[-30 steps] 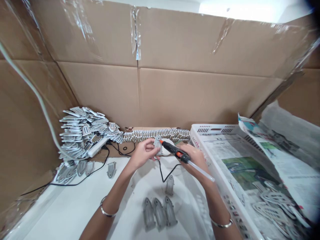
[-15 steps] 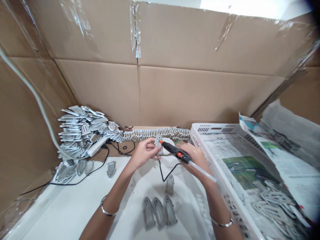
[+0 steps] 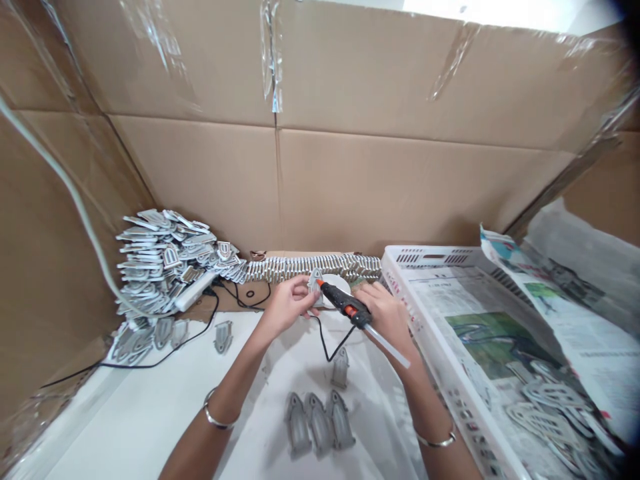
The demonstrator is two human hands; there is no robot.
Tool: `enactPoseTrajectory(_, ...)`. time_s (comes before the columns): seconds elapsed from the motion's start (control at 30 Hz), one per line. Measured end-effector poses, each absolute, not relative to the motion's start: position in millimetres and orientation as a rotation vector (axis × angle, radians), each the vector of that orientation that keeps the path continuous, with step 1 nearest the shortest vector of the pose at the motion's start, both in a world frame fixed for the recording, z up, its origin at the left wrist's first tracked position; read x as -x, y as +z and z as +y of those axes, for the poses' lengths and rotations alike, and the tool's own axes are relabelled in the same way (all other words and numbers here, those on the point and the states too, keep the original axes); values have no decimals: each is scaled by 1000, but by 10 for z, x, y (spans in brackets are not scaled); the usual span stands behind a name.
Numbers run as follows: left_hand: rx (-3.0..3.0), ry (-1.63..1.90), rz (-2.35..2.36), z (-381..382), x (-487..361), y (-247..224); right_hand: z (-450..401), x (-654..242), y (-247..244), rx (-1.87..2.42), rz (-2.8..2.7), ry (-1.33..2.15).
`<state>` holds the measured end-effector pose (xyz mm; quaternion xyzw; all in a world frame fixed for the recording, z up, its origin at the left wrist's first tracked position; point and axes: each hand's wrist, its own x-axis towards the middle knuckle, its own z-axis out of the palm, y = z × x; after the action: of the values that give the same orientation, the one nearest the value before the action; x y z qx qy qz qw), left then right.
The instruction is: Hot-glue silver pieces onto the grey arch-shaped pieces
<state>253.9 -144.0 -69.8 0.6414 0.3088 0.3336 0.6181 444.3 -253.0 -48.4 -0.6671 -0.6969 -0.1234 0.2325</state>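
Observation:
My left hand (image 3: 291, 302) pinches a small grey arch-shaped piece (image 3: 315, 279) upright between thumb and fingers. My right hand (image 3: 384, 308) is wrapped round a black glue gun (image 3: 345, 303) with a clear glue stick (image 3: 387, 345) out of its back. The gun's orange nozzle is at the face of the grey piece; whether it touches I cannot tell. Behind the gun is a white round object (image 3: 336, 287), partly hidden. On the white tabletop (image 3: 200, 413) below my hands lie several grey arch-shaped pieces (image 3: 320, 423), and a single one (image 3: 341, 368) lies nearer the hands.
A tall heap of grey and white pieces (image 3: 165, 260) stands at the left, beside a white power strip (image 3: 195, 292) and a black cable (image 3: 217, 313). A long row of pieces (image 3: 310, 267) lines the cardboard wall (image 3: 350, 187). At right stands a white plastic crate (image 3: 435, 347) lined with newspaper.
The glue gun's back end and my right hand have shifted a little left and down, with the nozzle moving slightly along the grey piece. My left hand has barely moved.

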Motion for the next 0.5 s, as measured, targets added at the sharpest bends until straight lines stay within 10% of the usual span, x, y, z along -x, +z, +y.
enactPoseTrajectory(0.5,-1540,817,796,-1281,-2433,-692,-2410,-4948,-747,2908,-1538,269)
